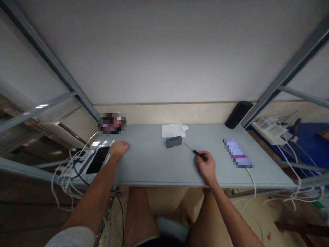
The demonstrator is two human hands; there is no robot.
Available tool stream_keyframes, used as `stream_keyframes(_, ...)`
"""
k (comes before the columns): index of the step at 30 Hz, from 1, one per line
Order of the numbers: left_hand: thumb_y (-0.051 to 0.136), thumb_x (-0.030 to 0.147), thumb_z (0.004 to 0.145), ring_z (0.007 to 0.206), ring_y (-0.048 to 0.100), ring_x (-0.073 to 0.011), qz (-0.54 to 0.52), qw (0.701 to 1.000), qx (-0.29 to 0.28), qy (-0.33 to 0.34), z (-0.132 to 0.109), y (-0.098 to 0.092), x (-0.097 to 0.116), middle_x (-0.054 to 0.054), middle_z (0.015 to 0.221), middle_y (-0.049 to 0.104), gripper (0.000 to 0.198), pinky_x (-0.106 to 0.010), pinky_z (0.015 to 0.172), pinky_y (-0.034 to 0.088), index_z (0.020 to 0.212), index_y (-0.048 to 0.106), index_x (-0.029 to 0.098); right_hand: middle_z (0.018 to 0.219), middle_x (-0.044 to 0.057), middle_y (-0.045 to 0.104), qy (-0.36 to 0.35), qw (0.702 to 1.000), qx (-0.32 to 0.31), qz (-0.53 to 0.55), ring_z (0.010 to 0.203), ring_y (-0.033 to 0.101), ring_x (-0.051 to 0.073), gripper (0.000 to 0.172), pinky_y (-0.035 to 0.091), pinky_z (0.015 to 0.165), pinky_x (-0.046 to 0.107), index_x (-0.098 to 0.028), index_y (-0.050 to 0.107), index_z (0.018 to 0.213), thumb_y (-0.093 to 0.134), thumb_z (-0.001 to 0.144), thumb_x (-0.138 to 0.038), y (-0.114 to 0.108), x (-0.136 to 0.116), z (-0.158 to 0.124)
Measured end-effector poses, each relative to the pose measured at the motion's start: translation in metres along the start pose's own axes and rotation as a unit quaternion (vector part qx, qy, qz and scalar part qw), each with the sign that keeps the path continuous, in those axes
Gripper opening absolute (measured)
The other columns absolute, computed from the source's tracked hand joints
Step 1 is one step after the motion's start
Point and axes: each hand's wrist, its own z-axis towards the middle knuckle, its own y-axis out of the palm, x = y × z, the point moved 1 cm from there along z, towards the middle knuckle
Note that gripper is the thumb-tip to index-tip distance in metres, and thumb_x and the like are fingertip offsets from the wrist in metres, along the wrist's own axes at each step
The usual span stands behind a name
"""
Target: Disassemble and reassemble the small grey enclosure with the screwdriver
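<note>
My right hand (207, 167) rests on the grey table (154, 164) and is closed round a small screwdriver (197, 153) with a black handle; its thin shaft points up-left toward a small dark grey box (174, 141). My left hand (118, 149) lies on the table at the left with its fingers curled in, and I cannot make out anything in it. It sits beside a black phone (98, 159). Behind the grey box lie a white sheet (172, 130) and a small white object (184, 127).
A white power strip (82, 161) with several white cables hangs off the left edge. A blurred phone (238, 153) with a white cable lies at the right. A black cylinder (238, 114) stands at the back right. Metal frame bars rise on both sides.
</note>
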Motion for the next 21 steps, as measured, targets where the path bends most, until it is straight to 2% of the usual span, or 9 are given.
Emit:
stream_keyframes(12,0.041,0.034,0.101,0.114,0.076,-0.0413,-0.003,1.0,0.001,-0.005,-0.013,-0.002,0.001,-0.027,0.121,0.08,0.054,-0.044,0.094,0.058,0.118,0.086,0.009,0.093,0.009,0.077,0.018,1.0,-0.005,0.016,0.079,0.067,0.024,0.048,0.055,0.073,0.036,-0.018,0.075,0.115,0.069,0.089,-0.057,0.002,-0.003,0.0)
stream_keyframes(17,0.041,0.035,0.101,0.113,0.076,-0.0417,-0.001,1.0,0.007,0.0,-0.017,-0.002,0.001,-0.027,0.119,0.08,0.054,-0.045,0.094,0.057,0.115,0.087,0.009,0.087,0.009,0.077,0.03,0.999,-0.015,0.013,0.074,0.066,0.025,0.06,0.054,0.071,0.036,-0.017,0.076,0.122,0.064,0.093,-0.068,0.001,-0.003,-0.001)
stream_keyframes(21,0.04,0.035,0.101,0.111,0.077,-0.0404,0.003,1.0,0.009,0.006,-0.022,-0.002,0.002,-0.026,0.118,0.081,0.055,-0.044,0.092,0.057,0.114,0.087,0.009,0.079,0.007,0.075,0.039,0.999,-0.027,0.008,0.063,0.062,0.023,0.07,0.051,0.066,0.035,-0.016,0.076,0.126,0.059,0.094,-0.076,0.0,-0.003,-0.001)
